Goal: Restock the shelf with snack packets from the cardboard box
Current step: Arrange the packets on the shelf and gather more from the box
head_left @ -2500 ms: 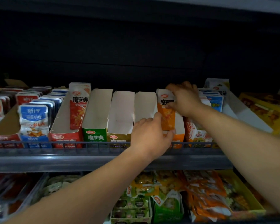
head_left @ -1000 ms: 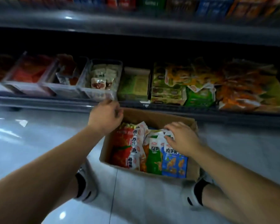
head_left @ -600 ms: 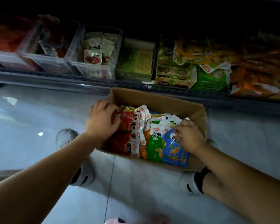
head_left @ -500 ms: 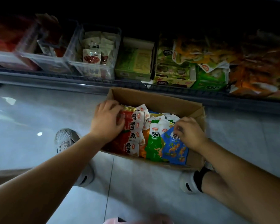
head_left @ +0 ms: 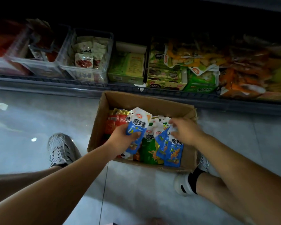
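Note:
An open cardboard box (head_left: 146,101) stands on the floor below the bottom shelf, filled with red, green and blue snack packets. My left hand (head_left: 122,140) grips a blue and white packet (head_left: 137,127), lifted a little above the others. My right hand (head_left: 184,131) pinches the white top of another blue packet (head_left: 174,150) that stands in the right side of the box. Green packets (head_left: 148,149) stand between the two hands.
The bottom shelf (head_left: 71,86) runs across behind the box, holding clear plastic bins (head_left: 88,72), green cartons (head_left: 127,67) and loose orange and green bags (head_left: 238,75). My shoes (head_left: 60,150) flank the box on the glossy tiled floor.
The view dropped from the upper shelf to the box on the floor. Both hands went into the box; my left hand now holds a blue packet lifted up, and my right hand pinches another.

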